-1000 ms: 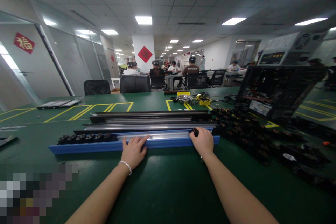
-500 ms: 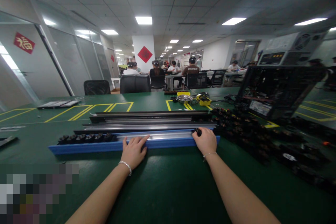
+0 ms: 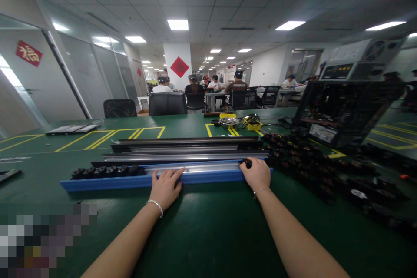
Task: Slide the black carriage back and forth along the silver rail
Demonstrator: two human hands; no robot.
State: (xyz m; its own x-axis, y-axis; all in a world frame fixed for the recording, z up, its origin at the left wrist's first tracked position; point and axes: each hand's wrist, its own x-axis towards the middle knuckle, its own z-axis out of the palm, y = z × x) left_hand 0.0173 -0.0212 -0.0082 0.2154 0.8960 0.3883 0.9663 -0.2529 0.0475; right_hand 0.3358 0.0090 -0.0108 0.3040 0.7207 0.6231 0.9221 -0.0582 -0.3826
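Note:
A long blue rail with a silvery channel [image 3: 211, 176] lies across the green table in front of me. Several small black parts [image 3: 112, 171] sit in a row at its left end. My left hand [image 3: 166, 187] rests on the rail near its middle, fingers spread. Toward the right end, my right hand [image 3: 257, 174] is closed around a small black part [image 3: 247, 163], at the channel. The fingers hide most of this part, so its exact kind does not show.
Behind the blue rail lie several black rails [image 3: 185, 157]. A heap of black parts [image 3: 299, 165] spreads over the right side. An open computer case [image 3: 342, 113] stands beyond it. A metal bowl [image 3: 229, 122] and yellow trays with cables sit farther back. Co-workers sit in the background.
My right hand and the black part in it have shifted very slightly to the right. The left hand stays on the rail as before.

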